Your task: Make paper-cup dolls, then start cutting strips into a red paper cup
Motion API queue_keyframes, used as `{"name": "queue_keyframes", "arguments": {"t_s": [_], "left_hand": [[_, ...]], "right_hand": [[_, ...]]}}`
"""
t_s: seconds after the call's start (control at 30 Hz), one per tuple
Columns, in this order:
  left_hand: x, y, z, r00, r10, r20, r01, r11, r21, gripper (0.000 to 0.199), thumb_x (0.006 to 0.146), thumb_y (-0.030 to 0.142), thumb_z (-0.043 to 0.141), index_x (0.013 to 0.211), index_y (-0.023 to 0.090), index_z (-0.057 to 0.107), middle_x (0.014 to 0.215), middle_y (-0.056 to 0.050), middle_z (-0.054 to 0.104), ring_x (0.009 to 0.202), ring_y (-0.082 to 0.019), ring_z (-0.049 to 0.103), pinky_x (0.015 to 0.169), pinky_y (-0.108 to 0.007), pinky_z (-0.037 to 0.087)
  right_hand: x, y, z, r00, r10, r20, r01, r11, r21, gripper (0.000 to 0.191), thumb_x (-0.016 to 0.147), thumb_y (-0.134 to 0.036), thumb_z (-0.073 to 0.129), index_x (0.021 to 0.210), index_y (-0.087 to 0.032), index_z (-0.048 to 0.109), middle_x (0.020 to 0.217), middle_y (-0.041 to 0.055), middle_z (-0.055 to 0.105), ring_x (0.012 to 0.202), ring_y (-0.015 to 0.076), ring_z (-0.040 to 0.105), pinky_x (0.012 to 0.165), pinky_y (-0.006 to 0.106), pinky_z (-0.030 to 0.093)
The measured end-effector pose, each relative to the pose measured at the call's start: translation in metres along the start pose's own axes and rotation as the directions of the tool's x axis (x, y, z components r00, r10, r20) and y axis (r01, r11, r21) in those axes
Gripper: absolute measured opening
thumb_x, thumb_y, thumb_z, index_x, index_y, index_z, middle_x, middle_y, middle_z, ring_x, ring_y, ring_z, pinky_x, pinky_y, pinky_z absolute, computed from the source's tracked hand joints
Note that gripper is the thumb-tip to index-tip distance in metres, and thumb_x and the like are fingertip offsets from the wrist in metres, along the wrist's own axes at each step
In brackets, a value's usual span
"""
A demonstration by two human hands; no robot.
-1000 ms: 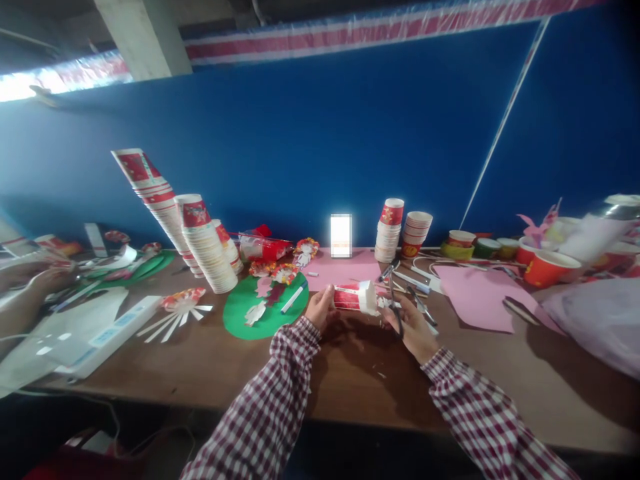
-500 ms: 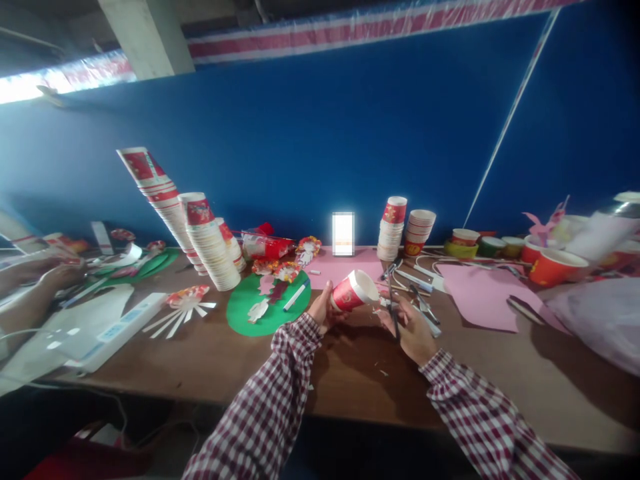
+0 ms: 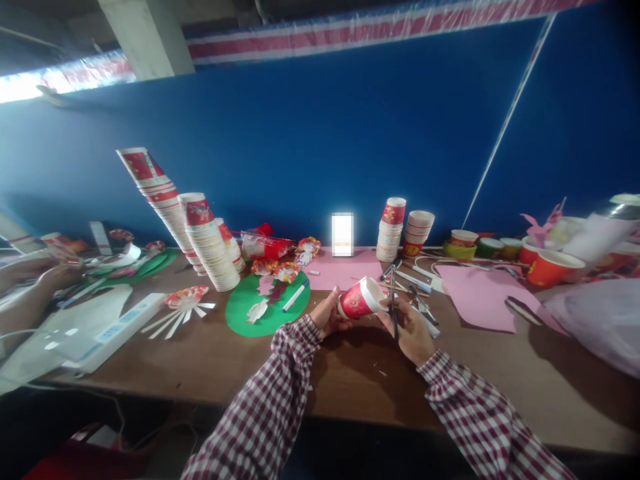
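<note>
My left hand [image 3: 330, 316] is closed around the base of a red and white paper cup [image 3: 359, 299], tilted so its white mouth faces right. At the cup's rim is my right hand [image 3: 409, 328], fingers bent around a pair of dark scissors [image 3: 393, 308] whose blades point away from me. The right fingertips touch or nearly touch the rim; which, I cannot tell. Small white paper scraps [image 3: 381, 371] lie on the brown table [image 3: 360, 393] below. Left of the cup, a green paper oval [image 3: 250, 293] bears cut paper shapes and a marker [image 3: 296, 295].
Tall stacks of paper cups [image 3: 209, 247] stand at the left, shorter stacks [image 3: 393, 230] behind my hands. Pink paper [image 3: 475, 297] and a plastic bag [image 3: 597, 320] lie to the right. Another person's hands [image 3: 55, 273] work at the far left, past a white power strip [image 3: 123, 330].
The cup has moved slightly right and down, its mouth now against my right fingers. My right hand has shifted from beside the cup to its rim, still with the scissors.
</note>
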State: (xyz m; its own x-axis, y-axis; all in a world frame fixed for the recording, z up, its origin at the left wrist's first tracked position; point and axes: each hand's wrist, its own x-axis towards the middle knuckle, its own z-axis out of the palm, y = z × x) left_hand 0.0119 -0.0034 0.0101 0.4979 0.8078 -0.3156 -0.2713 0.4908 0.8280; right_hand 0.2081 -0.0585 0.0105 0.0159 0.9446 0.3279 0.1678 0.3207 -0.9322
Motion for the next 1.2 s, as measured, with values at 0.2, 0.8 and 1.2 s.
{"name": "queue_keyframes", "arguments": {"t_s": [0.2,0.8,1.2], "left_hand": [[-0.003,-0.001,0.000,0.997,0.074,0.017,-0.074,0.997,-0.006,0.051,0.074,0.052,0.060,0.103,0.010,0.056,0.076,-0.014,0.069,0.056,-0.016,0.064,0.052,-0.023,0.049],[-0.004,-0.002,0.000,0.934,0.338,0.114,-0.315,0.932,-0.176,0.040,0.079,0.039,0.059,0.109,0.013,0.058,0.105,-0.012,0.065,0.096,-0.022,0.061,0.087,-0.035,0.046],[-0.006,0.005,0.005,0.840,0.542,0.034,-0.528,0.830,-0.183,0.062,0.062,0.023,0.076,0.118,0.016,0.050,0.107,-0.011,0.063,0.099,-0.024,0.059,0.084,-0.035,0.044]], "right_hand": [[0.001,-0.004,0.000,1.000,0.019,-0.015,-0.019,1.000,-0.002,0.033,0.071,-0.045,0.066,0.090,-0.020,0.054,0.068,0.0001,0.058,0.061,0.0152,0.056,0.054,0.026,0.047],[-0.007,0.000,0.000,0.942,-0.294,0.161,0.335,0.802,-0.495,0.032,0.077,-0.034,0.059,0.105,-0.019,0.055,0.097,0.0103,0.066,0.087,0.0251,0.062,0.077,0.036,0.049],[-0.001,-0.012,-0.008,0.982,0.085,0.170,-0.074,0.995,-0.072,0.038,0.077,-0.051,0.056,0.096,-0.018,0.052,0.075,0.0048,0.059,0.068,0.0181,0.058,0.060,0.030,0.048]]}}
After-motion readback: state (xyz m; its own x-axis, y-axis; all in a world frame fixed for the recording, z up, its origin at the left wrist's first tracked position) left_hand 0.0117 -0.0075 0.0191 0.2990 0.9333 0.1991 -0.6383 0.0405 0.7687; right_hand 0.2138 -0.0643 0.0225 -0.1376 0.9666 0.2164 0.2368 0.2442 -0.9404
